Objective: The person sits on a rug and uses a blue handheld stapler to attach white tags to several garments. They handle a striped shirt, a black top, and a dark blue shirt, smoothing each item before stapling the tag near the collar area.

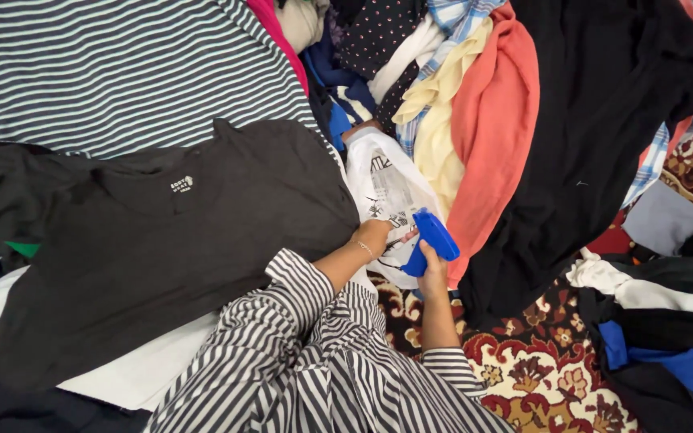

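My right hand (433, 269) is wrapped around the blue tagging gun (431, 239), its body slanting up and left, nose aimed toward my left hand (372, 234). That left one pinches the edge of the dark grey shirt (162, 240), right where it meets the white plastic bag (387, 196). The two hands are nearly touching, gun tip just beside my left fingers, though I can't quite tell if the needle is in the cloth. The shirt spreads away to my left; the patterned carpet (523, 361) lies below.

Patterned red carpet (539, 369), heaped clothes, dark grey T-shirt (162, 240), coral garment (495, 120), white plastic bag (382, 180)
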